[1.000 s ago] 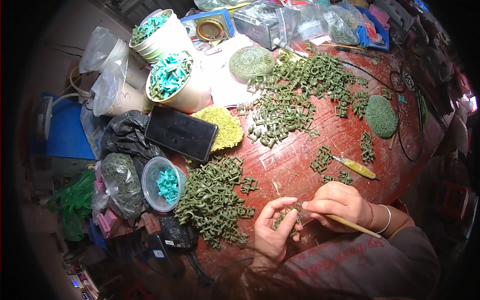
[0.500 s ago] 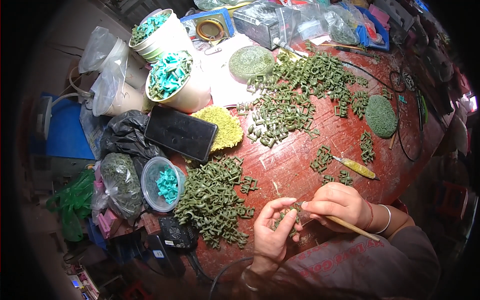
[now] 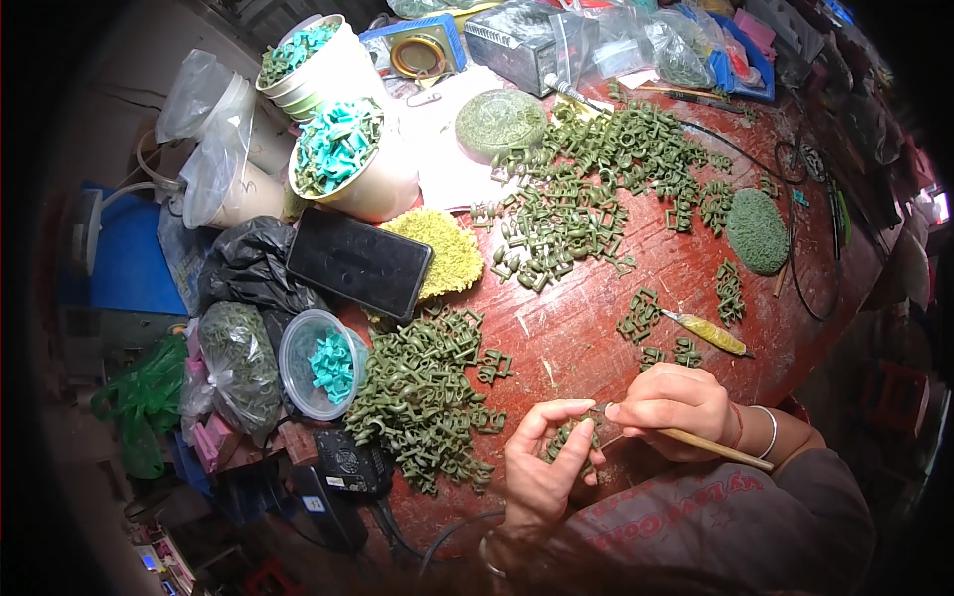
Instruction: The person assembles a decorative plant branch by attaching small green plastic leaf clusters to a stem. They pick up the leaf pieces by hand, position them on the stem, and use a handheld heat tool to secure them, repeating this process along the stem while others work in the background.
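Note:
My left hand is closed on several small green wax-like pieces with ring and frame shapes, partly hidden by the fingers and thumb. My right hand grips a tool with a slim wooden handle. Its short dark tip meets the work at my left fingertips; the tip's exact shape is too small to tell. Both hands are close together above the table's front edge. Left of them lies a large heap of green wax-like pieces. Just beyond the right hand are a few more pieces and a yellow-handled pointed tool.
The red table carries another green heap, a round green pad and a yellow sponge-like block under a black phone. A clear tub holds turquoise pieces. Filled white buckets stand far left; a cable curls at right.
My right hand and the wooden-handled tool have shifted slightly to the right, and the handle's rear end sits a little farther right. My left hand has barely moved.

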Motion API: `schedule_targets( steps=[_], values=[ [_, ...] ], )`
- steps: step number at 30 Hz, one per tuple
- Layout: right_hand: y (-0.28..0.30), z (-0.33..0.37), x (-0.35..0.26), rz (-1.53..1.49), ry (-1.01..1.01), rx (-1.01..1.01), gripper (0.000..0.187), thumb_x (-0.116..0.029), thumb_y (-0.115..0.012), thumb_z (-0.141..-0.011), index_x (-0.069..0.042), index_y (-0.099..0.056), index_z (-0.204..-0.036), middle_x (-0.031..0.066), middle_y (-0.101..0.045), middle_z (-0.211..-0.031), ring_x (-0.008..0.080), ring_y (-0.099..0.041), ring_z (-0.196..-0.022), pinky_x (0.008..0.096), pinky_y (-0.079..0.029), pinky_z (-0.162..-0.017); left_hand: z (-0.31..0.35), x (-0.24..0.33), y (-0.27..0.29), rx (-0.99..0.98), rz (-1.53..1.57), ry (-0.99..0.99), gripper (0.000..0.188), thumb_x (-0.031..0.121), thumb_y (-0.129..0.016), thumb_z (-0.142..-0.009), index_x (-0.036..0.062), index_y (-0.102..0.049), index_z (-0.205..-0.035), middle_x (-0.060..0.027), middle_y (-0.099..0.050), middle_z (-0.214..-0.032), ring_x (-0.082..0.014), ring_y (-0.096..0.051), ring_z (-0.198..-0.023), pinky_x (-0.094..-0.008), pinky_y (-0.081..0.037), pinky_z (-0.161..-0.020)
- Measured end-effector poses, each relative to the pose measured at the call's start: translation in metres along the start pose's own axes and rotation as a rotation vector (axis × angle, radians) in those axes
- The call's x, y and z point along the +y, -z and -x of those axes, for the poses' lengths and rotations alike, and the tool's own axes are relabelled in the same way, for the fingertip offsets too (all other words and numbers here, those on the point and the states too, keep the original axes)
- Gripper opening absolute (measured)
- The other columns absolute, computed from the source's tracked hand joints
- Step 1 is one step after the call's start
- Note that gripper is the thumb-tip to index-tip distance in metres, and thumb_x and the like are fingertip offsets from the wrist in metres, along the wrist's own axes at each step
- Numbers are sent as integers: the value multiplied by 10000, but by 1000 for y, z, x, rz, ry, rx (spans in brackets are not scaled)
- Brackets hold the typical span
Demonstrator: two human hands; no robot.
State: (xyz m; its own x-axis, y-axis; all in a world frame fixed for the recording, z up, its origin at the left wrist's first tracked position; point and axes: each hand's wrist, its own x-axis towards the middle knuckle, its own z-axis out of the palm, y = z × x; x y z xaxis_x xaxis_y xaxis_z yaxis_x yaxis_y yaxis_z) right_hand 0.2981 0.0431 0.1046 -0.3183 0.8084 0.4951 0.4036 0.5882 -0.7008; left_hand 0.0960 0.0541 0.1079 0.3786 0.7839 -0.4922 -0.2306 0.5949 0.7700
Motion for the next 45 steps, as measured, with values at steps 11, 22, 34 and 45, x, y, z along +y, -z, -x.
schedule_targets(
  steps=[11, 22, 34, 45],
  values=[
    [2, -1, -2, -37, -49, 129, 191, -56, -718, -851, 7, -676, -1026, 86, -650, -818, 233, -645, -698, 330, -522, -624, -1, 0, 3, -35, 46, 79, 180, 9, -564, -960, -20, -571, -1137, -71, -617, -815, -96, -581, -650, -208, -450, -485],
    [2, -2, -3, -37, -98, 40, 199, -7, -698, -838, 11, -648, -1030, 100, -614, -794, 250, -623, -683, 346, -498, -614, -1, 3, 4, -24, 123, 107, 203, 17, -556, -964, -29, -567, -1162, -57, -607, -791, -91, -578, -642, -201, -443, -473],
    [-1, -2, -2, 12, -38, 11, 225, -22, -701, -827, 2, -664, -1047, 88, -611, -822, 236, -627, -702, 334, -510, -619, 0, 2, 2, 12, 92, 80, 208, 10, -556, -964, -32, -566, -1167, -63, -606, -804, -89, -578, -642, -202, -453, -474],
    [-1, 0, -2, 24, 38, 7, 289, -62, -725, -808, 18, -674, -1082, 76, -609, -840, 223, -627, -727, 327, -506, -617, 0, 2, 2, -13, 85, 81, 198, 6, -550, -964, -35, -570, -1157, -74, -614, -807, -93, -580, -641, -203, -453, -470]
  ],
)
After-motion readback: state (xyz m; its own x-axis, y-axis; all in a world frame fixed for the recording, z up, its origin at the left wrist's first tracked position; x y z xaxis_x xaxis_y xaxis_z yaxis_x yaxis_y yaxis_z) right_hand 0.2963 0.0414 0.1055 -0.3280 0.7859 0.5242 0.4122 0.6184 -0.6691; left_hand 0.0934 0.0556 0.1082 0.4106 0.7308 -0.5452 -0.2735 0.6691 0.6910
